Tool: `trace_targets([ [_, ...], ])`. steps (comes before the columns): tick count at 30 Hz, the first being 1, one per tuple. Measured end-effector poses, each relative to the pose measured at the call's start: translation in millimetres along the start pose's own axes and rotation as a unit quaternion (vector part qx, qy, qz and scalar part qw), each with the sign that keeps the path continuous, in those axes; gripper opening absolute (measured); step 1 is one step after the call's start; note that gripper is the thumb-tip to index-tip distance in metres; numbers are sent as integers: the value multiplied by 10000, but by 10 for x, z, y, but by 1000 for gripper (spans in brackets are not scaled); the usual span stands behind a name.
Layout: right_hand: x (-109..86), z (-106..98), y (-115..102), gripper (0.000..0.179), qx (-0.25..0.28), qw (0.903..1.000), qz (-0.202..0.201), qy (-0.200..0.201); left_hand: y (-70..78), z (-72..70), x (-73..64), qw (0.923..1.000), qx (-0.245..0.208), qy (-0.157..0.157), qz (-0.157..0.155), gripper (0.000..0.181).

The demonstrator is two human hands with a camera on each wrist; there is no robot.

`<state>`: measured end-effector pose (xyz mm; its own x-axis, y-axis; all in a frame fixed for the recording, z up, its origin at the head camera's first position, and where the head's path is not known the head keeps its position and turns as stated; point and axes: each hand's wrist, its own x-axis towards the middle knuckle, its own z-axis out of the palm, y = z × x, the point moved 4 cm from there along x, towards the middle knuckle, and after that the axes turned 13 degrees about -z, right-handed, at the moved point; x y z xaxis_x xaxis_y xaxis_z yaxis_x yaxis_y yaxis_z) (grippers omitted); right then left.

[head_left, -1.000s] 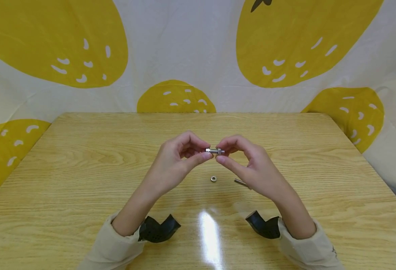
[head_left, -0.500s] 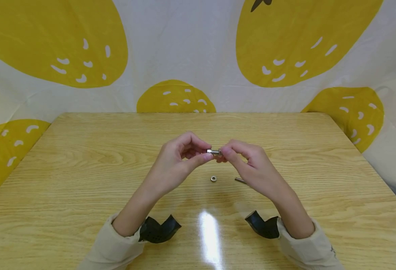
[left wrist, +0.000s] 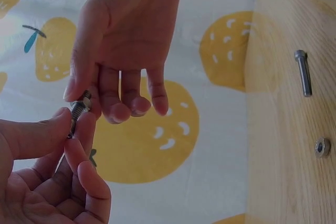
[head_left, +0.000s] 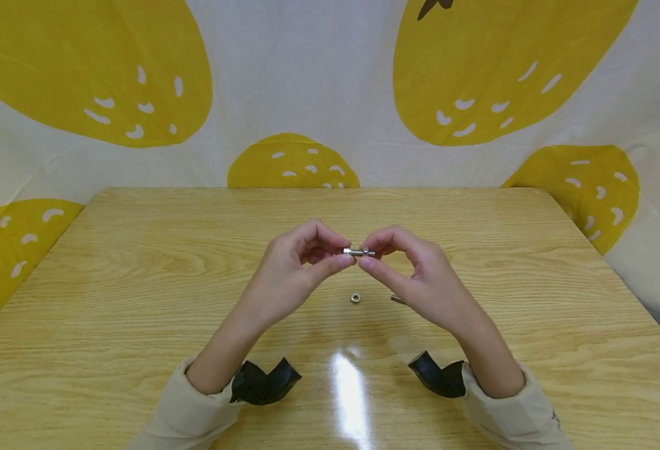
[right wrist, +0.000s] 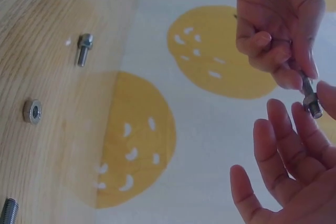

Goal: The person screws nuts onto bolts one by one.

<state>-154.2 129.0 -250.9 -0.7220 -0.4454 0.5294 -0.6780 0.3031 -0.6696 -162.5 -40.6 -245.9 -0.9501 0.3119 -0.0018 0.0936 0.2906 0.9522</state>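
Observation:
My left hand (head_left: 292, 267) pinches the head end of a small silver bolt (head_left: 356, 252) between thumb and fingertips, holding it level above the table. A hex nut (right wrist: 310, 100) sits on the bolt's threads near its free end, a short stretch of thread sticking out past it. My right hand (head_left: 420, 269) has its thumb and index fingertip on either side of this nut, the other fingers loosely extended. In the left wrist view, both hands meet at the threaded shank (left wrist: 77, 110).
On the wooden table (head_left: 167, 281) lies a loose nut (head_left: 355, 298) below the hands. A loose bolt (left wrist: 303, 72) lies to its right, partly covered by my right hand in the head view. Another short bolt (right wrist: 84, 50) shows in the right wrist view. A fruit-patterned cloth (head_left: 302, 75) hangs behind.
Half a second ago my right thumb was rolled forward over the nut, covering the bolt's end. Now the right fingers have rolled back and the end shows. The left hand barely moves.

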Motion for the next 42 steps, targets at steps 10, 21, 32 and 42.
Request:
trace_targets([
  [10,1,0,16,16,-78,9997,211,-135,-6,8,7,10000,-49,17,41,14],
  [21,3,-14,-30,23,48,9996,-281,74,0,6,7,10000,-25,36,48,15],
  [32,0,-5,3,8,0,10000,40,-18,-3,1,10,9999,133,34,67,13],
  [42,3,7,30,19,-205,9992,321,-139,17,36,-1,9995,186,23,243,13],
])
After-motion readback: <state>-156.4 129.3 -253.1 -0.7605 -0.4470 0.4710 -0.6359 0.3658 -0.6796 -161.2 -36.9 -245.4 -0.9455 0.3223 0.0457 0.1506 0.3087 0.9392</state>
